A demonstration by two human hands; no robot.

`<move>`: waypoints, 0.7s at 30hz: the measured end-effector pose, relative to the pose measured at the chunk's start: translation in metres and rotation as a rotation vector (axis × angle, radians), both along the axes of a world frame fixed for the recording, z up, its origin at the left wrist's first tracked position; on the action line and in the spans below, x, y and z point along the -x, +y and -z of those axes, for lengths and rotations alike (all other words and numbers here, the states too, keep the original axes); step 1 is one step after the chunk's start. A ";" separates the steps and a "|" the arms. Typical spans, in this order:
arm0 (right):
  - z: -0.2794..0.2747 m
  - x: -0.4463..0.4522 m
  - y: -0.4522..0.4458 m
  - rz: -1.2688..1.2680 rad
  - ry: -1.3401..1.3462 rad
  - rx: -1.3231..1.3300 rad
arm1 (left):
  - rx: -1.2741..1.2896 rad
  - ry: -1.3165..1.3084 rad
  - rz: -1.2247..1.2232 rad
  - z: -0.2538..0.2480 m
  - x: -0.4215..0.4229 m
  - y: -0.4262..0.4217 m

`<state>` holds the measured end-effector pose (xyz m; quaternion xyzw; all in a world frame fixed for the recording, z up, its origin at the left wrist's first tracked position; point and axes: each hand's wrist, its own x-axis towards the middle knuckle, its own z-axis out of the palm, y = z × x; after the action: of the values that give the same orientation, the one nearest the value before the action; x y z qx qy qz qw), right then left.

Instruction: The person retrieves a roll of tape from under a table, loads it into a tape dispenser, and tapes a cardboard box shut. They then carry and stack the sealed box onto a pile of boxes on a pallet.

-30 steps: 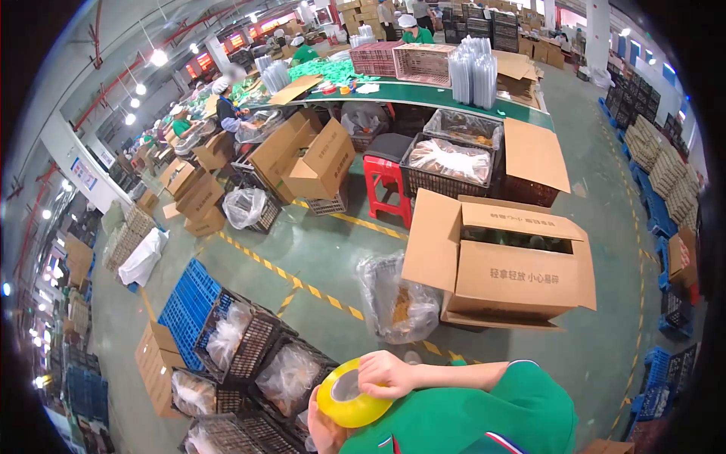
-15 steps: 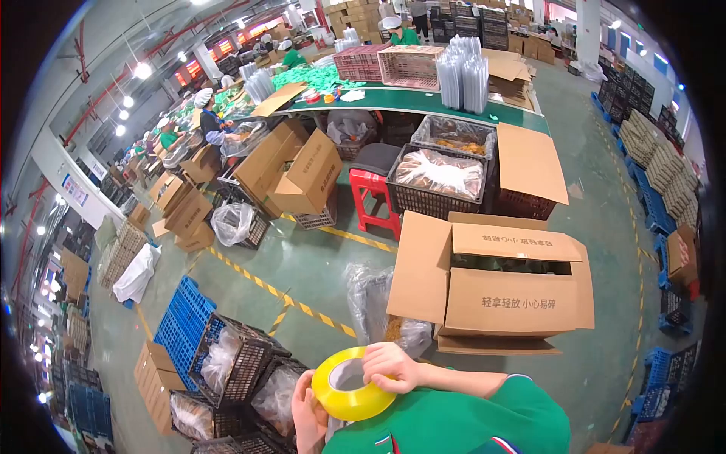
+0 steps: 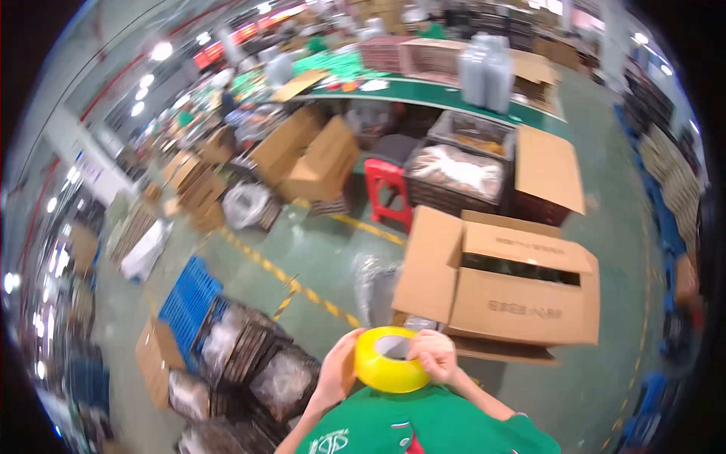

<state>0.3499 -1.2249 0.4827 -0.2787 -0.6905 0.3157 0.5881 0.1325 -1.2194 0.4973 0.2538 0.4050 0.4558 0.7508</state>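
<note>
A large roll of yellow tape [image 3: 370, 368] is held between my two hands, low in the view and close to the green shirt. My left hand [image 3: 339, 369] is closed against its left side. On the right side, my right hand [image 3: 435, 354] grips the rim, with fingers reaching over the hole in the middle. Just beyond the hands stands a big cardboard box [image 3: 522, 303] with its side flap spread out; a narrow dark gap shows in its top. The picture is blurred by motion.
Black crates [image 3: 283, 382] with bagged goods and a blue pallet [image 3: 189, 303] are at lower left. Ahead are a red stool [image 3: 387, 189], a filled crate [image 3: 457, 172], open boxes [image 3: 325, 163] and a green table [image 3: 423, 92]. Several people work farther back.
Both hands and the yellow tape roll have moved right in the view, nearer the big box. More of my left forearm and of the green shirt front shows.
</note>
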 end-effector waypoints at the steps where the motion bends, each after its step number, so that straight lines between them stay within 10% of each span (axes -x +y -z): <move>1: 0.005 0.001 0.000 0.026 0.028 0.004 | -0.020 0.011 0.046 0.004 0.003 0.002; 2: 0.002 0.004 0.001 0.069 0.044 -0.045 | -0.362 0.334 0.159 0.002 0.004 0.002; 5: 0.008 0.011 0.000 0.089 0.124 0.054 | 0.016 0.128 0.056 0.000 0.005 0.010; 17: -0.008 0.080 0.058 -0.105 -0.021 0.032 | -0.384 0.717 -0.259 0.030 0.066 0.037; 21: 0.000 0.122 0.088 -0.155 0.004 0.098 | -0.247 0.431 -0.251 0.041 0.108 0.054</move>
<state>0.2275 -1.1368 0.4823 -0.2523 -0.6927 0.3940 0.5488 0.0249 -1.1655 0.4567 0.3821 0.5250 0.5269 0.5484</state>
